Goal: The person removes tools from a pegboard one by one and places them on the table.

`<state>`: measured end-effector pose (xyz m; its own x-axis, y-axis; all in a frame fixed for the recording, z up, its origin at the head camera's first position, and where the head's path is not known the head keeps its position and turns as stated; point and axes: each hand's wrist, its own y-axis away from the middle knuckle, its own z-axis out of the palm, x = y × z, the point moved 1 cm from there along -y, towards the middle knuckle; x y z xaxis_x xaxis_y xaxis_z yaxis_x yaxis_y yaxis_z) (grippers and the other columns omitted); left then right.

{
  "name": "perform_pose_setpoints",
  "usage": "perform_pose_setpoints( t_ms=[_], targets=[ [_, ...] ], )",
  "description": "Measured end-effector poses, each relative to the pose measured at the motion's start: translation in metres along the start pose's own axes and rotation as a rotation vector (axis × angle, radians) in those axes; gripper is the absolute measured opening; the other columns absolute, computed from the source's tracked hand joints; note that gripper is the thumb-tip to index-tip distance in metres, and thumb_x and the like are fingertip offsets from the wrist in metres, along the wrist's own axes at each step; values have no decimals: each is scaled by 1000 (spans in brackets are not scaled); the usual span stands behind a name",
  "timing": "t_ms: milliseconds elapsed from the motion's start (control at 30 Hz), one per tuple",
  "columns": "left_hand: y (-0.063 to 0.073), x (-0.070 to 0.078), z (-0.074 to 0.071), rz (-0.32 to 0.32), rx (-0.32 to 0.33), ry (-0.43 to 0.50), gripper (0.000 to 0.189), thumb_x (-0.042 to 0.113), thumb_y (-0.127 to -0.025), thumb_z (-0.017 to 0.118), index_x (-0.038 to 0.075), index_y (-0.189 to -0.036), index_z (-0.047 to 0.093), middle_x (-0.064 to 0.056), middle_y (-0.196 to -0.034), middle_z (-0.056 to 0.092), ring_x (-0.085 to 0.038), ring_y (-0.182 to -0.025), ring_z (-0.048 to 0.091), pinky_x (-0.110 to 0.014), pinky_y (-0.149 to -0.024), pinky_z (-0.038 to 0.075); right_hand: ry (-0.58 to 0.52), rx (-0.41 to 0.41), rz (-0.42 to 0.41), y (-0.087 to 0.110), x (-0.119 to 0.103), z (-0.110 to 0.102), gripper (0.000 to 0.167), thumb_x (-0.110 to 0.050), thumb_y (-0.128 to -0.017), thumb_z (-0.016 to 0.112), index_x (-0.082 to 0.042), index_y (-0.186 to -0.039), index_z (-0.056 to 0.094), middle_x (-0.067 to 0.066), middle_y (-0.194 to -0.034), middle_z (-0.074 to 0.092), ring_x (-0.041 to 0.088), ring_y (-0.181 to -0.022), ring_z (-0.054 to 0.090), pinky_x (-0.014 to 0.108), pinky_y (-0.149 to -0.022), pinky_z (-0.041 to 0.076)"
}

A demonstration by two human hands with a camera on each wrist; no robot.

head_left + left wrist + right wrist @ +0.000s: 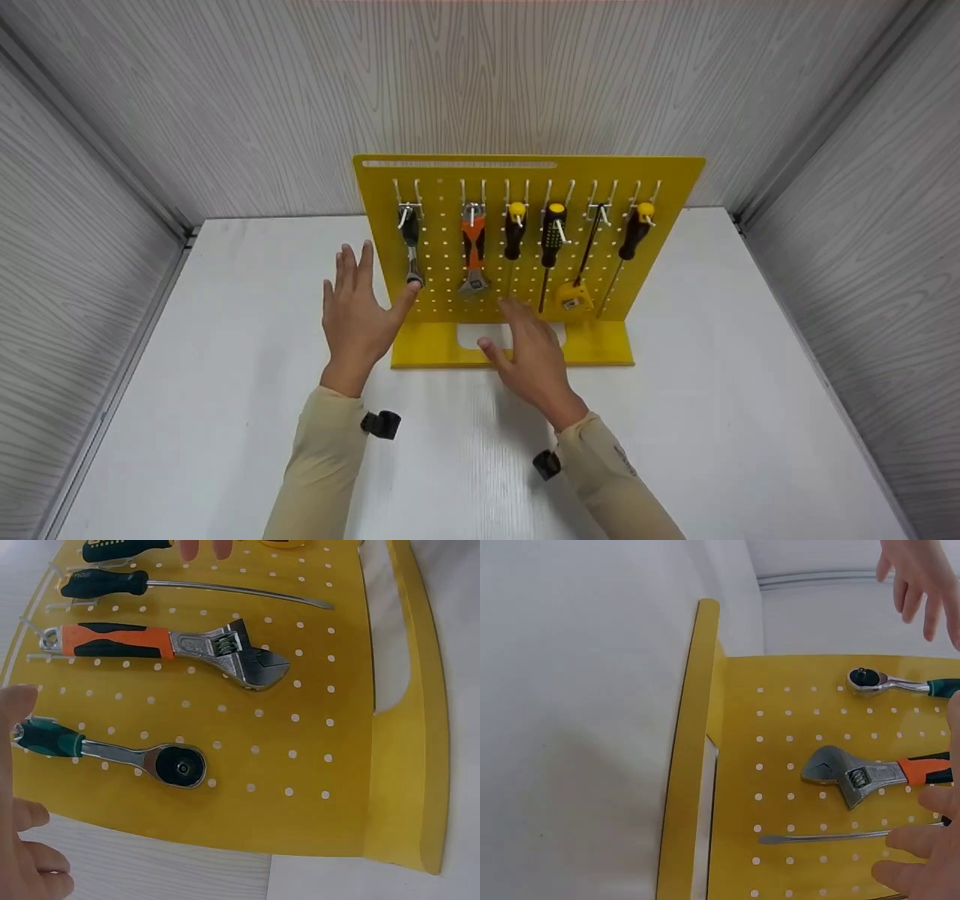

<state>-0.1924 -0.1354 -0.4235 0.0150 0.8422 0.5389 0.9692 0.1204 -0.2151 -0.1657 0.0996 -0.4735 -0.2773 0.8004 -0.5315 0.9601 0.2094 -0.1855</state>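
My left hand (360,311), fingers spread, is at the left edge of a yellow pegboard (442,307). Its thumb overlaps the head of a green-handled ratchet wrench (109,751) in the head view; nothing is in its grasp. Fingers extended and holding nothing, my right hand (534,364) is before the board's lower middle. Between the hands hangs an adjustable wrench (474,244) with an orange and black handle. Above the right hand are a yellow-topped screwdriver (514,232) and a black-handled screwdriver (553,236), both hanging from hooks.
Farther right hang a yellow tape measure (574,298) on a dark strap and another screwdriver (636,232). White hooks project from the board. Its yellow base (600,349) has a cutout and stands on a white table (720,420). Wood-grain panels (480,82) enclose the back and sides.
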Motion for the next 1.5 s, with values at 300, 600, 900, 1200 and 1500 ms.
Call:
perform_pose_setpoints(
  t_ms=[300,600,900,1200,1500],
  targets=[
    [-11,7,2,75,137,132,83,52,-85,64,11,-151,33,-17,-156,32,-34,-143,32,-54,-113,30,-18,-17,-47,-15,-19,1,68,-49,-95,54,-10,-147,37,11,-150,43,32,-137,42,52,-112,33],
    [-23,13,4,117,211,333,67,35,-88,68,9,-145,43,-14,-145,47,-30,-134,44,-49,-109,38,-107,-48,-42,-29,-31,4,66,-50,-96,51,-11,-148,35,13,-145,46,32,-129,50,51,-105,41],
    [-31,14,3,178,276,525,57,20,-88,71,7,-139,49,-13,-128,58,-26,-117,56,-44,-92,45,-200,-117,17,-47,-41,9,65,-51,-96,47,-17,-149,32,11,-141,49,29,-123,55,51,-98,46],
    [-42,13,1,226,303,568,52,16,-87,72,9,-134,54,-12,-124,61,-26,-109,59,-42,-87,45,-358,-176,61,-73,-53,28,61,-51,-97,47,-24,-149,32,5,-143,49,25,-123,55,43,-103,45],
    [-48,20,0,251,277,539,49,18,-88,71,12,-134,55,-7,-123,66,-19,-104,64,-32,-87,49,-411,-240,91,-83,-50,39,60,-48,-96,50,-26,-149,31,2,-148,45,23,-134,46,45,-111,37]
  ],
)
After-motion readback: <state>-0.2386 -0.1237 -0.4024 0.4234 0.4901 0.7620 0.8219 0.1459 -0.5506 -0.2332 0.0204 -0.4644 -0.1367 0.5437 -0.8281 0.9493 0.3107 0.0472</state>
